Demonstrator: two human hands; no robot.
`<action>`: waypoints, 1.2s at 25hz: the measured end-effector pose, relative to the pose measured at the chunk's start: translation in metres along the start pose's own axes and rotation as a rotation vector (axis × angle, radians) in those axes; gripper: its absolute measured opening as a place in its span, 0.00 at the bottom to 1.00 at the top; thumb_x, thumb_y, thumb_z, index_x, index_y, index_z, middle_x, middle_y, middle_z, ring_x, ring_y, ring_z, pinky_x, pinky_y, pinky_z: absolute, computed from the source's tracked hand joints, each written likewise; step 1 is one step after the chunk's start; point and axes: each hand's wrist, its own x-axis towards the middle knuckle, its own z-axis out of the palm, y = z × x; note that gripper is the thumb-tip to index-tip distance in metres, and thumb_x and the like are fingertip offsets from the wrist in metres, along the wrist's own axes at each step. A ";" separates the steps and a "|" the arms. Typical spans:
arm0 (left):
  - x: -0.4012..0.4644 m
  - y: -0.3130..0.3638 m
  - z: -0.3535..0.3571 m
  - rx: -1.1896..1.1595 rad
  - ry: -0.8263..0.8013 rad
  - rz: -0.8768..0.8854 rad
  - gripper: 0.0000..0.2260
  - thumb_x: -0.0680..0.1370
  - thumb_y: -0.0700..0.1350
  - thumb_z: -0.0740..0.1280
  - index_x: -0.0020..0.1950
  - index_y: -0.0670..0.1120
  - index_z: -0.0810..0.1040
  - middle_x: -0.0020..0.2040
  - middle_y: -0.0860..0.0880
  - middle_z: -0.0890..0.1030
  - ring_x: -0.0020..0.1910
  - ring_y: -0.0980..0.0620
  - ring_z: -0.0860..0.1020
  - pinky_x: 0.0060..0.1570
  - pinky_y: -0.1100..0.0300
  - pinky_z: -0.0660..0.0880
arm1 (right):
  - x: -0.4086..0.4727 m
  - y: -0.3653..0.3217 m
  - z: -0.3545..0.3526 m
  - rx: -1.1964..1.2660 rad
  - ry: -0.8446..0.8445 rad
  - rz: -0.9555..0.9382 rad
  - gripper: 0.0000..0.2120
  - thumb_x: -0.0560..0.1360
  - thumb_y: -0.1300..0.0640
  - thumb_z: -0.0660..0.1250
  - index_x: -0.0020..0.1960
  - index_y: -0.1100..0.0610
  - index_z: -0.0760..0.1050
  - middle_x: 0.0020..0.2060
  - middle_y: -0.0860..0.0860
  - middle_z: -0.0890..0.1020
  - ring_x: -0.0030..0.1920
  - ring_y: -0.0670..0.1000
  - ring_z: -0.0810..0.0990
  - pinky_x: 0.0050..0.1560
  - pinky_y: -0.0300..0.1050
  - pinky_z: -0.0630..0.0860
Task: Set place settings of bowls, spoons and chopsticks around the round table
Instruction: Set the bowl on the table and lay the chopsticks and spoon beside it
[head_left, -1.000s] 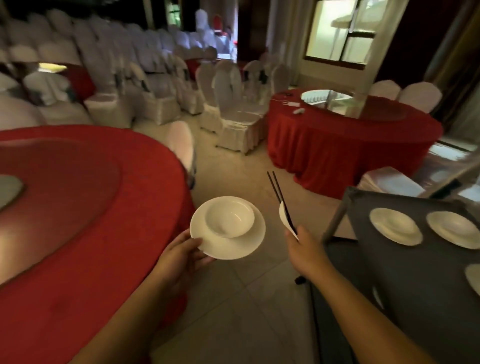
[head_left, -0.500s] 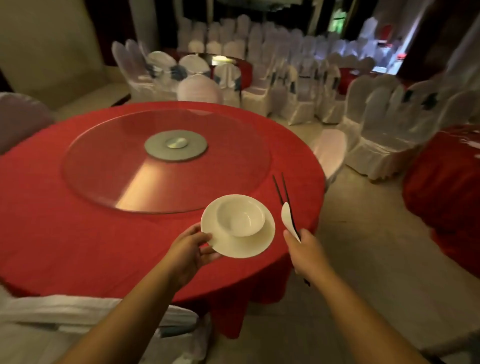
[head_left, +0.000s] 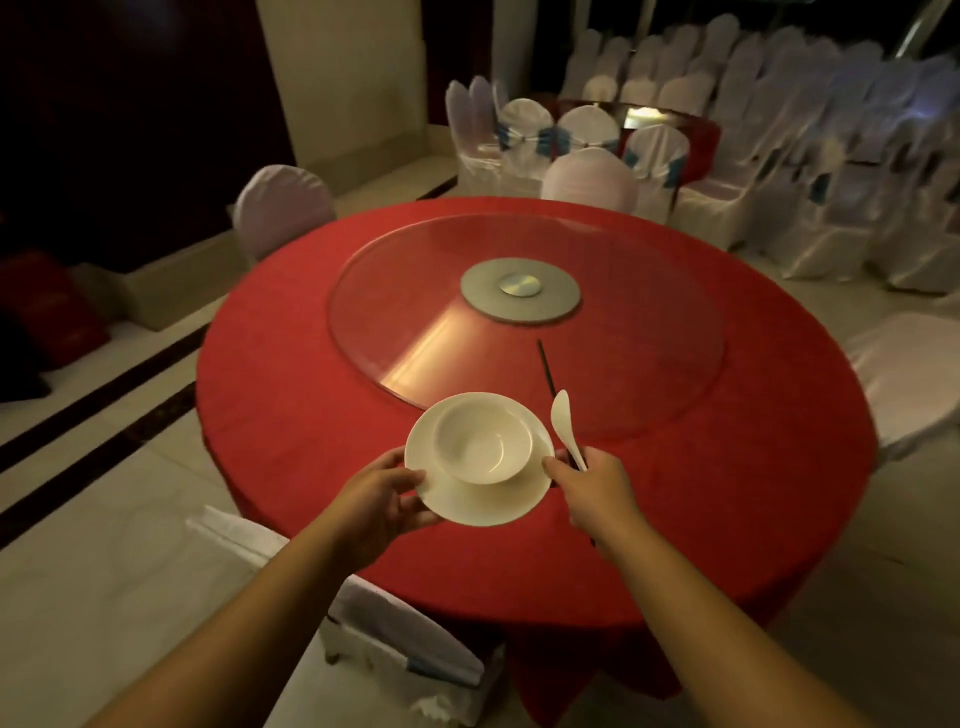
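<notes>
At lower centre my left hand grips the plate carrying the bowl; right-hand fingers pinch spoon and chopsticks, pointing up-frame over the worktop.

Both my bare forearms reach forward and converge. My left hand is palm-in with the thumb on top and fingers curled beneath what it carries — a pinch at the edge. My right hand is closed in a fist-like grip, knuckles up, wrist straight — close beside the left.
</notes>
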 end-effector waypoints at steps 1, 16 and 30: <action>0.003 0.003 -0.006 0.002 0.020 0.002 0.16 0.80 0.33 0.60 0.66 0.44 0.74 0.57 0.39 0.83 0.46 0.41 0.86 0.39 0.48 0.85 | 0.008 -0.003 0.007 0.014 -0.029 0.012 0.06 0.74 0.57 0.72 0.46 0.59 0.80 0.34 0.54 0.82 0.27 0.49 0.73 0.29 0.45 0.69; 0.157 0.060 -0.158 0.467 -0.093 -0.296 0.06 0.82 0.40 0.63 0.57 0.40 0.77 0.47 0.39 0.81 0.39 0.41 0.85 0.46 0.40 0.83 | 0.064 0.016 0.168 -0.097 0.135 0.212 0.04 0.70 0.63 0.72 0.41 0.64 0.79 0.31 0.53 0.78 0.31 0.51 0.74 0.32 0.44 0.69; 0.213 0.006 -0.200 0.594 -0.060 -0.400 0.09 0.80 0.35 0.63 0.58 0.38 0.79 0.46 0.39 0.77 0.39 0.44 0.79 0.47 0.38 0.83 | 0.067 0.075 0.231 -0.084 0.224 0.419 0.05 0.74 0.63 0.70 0.39 0.61 0.78 0.31 0.53 0.77 0.32 0.51 0.73 0.35 0.45 0.69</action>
